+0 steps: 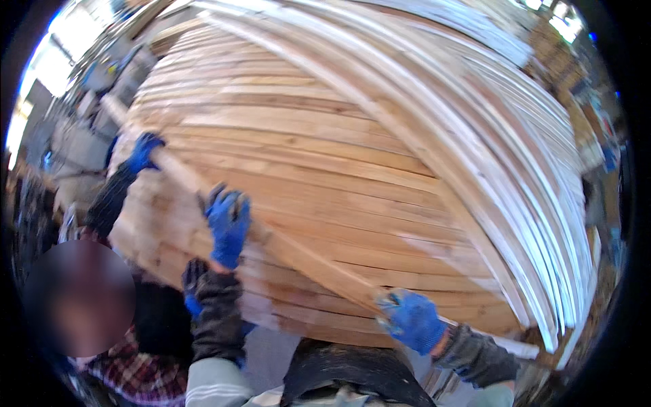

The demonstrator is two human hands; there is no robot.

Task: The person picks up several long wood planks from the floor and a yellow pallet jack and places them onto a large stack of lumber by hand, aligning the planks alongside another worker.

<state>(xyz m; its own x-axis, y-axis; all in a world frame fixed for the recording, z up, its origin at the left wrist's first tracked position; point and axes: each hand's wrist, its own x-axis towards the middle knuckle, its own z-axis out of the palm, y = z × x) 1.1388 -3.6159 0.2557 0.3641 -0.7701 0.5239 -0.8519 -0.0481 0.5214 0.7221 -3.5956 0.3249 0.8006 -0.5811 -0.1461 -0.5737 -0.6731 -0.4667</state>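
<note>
We worked in a cluttered workshop, bright at the upper left, over a big stack of pale wooden boards, with thin white-edged slats piled along its right side. A long, narrow wooden strip, pale and straight-grained, lay diagonally across the stack. Our left hand, in a blue glove, had its fingers wrapped round the strip near its middle; our right hand gripped it lower down. A co-worker's gloved hand held the far end.
</note>
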